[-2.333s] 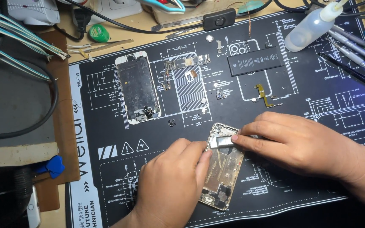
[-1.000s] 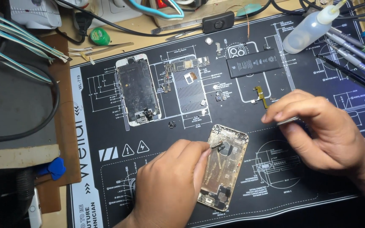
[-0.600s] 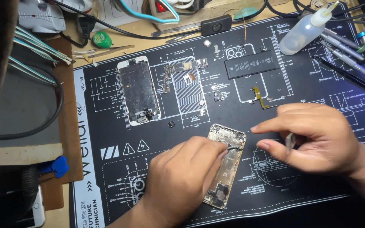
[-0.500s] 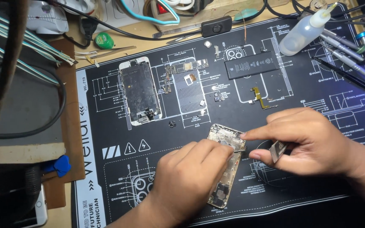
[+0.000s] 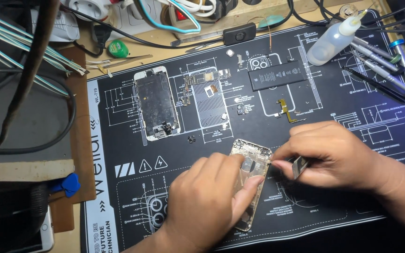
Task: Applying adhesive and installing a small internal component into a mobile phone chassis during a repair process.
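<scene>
I see my left hand [image 5: 207, 199] laid flat over the lower part of the gold phone housing [image 5: 251, 173], which lies on the black repair mat [image 5: 305, 220] near its front edge; the grip there is a loose press, fingers spread over the shell and thumb against its right side, pinning rather than lifting it. My right hand [image 5: 338, 157] sits just beside the housing's upper right corner, fingertips pinched narrow around a small grey metal part [image 5: 300, 166]. I think it is a shield plate or bracket, but it is too small and half hidden to be sure.

I judge the housing to be light, stiff and thin, with exposed parts inside the open shell, so it should be held by its long edges and never pressed in the middle. It would slide easily on the mat unless kept flat. The little metal part looks feather-light and easy to drop or bend; a fingertip pinch on its edges suits it.

Farther back on the mat lie the detached screen [image 5: 156, 104], a black battery [image 5: 280, 75], a small gold flex cable [image 5: 286, 108] and a clear squeeze bottle [image 5: 331, 40].
</scene>
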